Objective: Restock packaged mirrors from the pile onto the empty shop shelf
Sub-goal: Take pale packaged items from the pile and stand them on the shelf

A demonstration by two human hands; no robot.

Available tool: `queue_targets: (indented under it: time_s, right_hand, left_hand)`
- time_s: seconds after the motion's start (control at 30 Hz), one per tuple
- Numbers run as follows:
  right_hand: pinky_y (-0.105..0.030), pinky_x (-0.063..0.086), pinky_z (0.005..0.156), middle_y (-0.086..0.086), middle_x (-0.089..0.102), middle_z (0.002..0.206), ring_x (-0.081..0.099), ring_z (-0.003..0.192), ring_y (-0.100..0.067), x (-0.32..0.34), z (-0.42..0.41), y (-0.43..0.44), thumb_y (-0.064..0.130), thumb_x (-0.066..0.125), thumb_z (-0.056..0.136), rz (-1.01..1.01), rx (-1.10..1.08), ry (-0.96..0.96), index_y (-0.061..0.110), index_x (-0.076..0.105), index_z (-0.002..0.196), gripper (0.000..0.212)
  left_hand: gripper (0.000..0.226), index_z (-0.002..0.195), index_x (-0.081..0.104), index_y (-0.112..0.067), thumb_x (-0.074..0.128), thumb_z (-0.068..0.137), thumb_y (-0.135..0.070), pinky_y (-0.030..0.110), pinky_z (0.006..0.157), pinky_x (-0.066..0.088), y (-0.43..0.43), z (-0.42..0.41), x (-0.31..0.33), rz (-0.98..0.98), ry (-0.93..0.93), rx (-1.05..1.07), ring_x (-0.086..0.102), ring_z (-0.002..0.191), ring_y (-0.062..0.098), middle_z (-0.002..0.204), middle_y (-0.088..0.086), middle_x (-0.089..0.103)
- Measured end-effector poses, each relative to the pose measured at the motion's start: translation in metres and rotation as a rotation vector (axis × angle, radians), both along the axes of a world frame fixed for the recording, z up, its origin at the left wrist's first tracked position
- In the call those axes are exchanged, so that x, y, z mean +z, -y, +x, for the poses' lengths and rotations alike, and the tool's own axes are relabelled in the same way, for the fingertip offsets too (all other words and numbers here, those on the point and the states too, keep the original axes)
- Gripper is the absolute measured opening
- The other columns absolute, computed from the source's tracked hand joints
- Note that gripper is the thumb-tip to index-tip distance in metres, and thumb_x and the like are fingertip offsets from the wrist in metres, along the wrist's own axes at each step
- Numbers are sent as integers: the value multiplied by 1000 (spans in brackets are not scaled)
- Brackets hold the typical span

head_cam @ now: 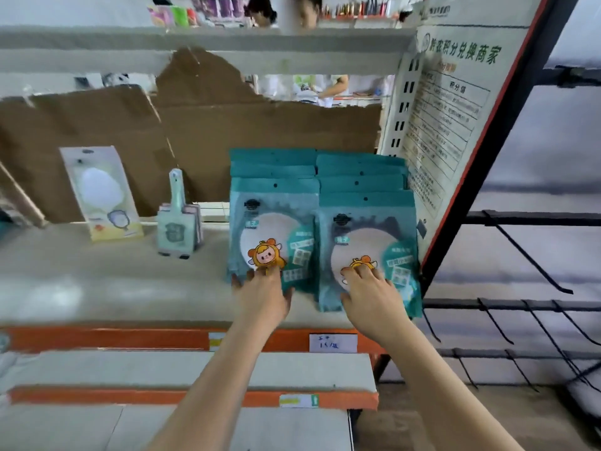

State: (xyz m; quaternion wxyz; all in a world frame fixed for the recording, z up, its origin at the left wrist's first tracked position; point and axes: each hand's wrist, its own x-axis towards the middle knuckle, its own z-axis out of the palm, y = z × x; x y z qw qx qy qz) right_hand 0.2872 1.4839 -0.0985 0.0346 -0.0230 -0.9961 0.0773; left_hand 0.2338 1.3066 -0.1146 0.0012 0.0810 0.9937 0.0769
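Your left grip (260,296) and right grip (370,296), fingers laid flat and clasping nothing, each press the front teal mirror pack just ahead, left row (273,222) beside right row (367,236), both running back across the shelf (97,288).

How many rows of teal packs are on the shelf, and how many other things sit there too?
Teal pack rows: 2, the left row and the right row
Pale yellow pack: 1
Mint hand-mirror bunch: 1
Total: 4
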Motion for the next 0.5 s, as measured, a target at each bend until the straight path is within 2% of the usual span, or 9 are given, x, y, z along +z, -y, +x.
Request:
queue_targets:
  time_s: [0.1,0.2,0.4,0.5]
  right_hand:
    - [-40,41,95,-7,47,133,42,124,-29,0,-10,43,31,44,94,-7,98,15,17,42,130,38]
    - [-39,39,97,-6,47,134,43,125,-28,1,-20,91,35,43,95,-8,210,51,17,41,132,40]
    - [-36,44,93,-5,52,130,50,119,-25,-7,-43,195,33,45,94,-23,389,91,18,47,125,34]
    - [-33,40,95,-2,50,131,47,122,-23,-8,-55,254,32,45,94,-26,470,105,22,44,129,37]
  left_hand:
    - [53,138,35,-20,43,94,-49,51,109,27,43,15,2,-49,16,91,44,128,28,137,7,49]
    - [49,135,40,-21,42,94,-48,43,102,35,93,28,2,-58,41,184,49,122,28,131,5,52]
    - [37,127,47,-21,44,94,-39,34,86,44,205,50,8,68,-4,343,56,111,27,119,4,57]
    - [39,129,45,-22,42,96,-41,36,88,43,270,57,8,118,-11,401,54,115,26,124,3,55]
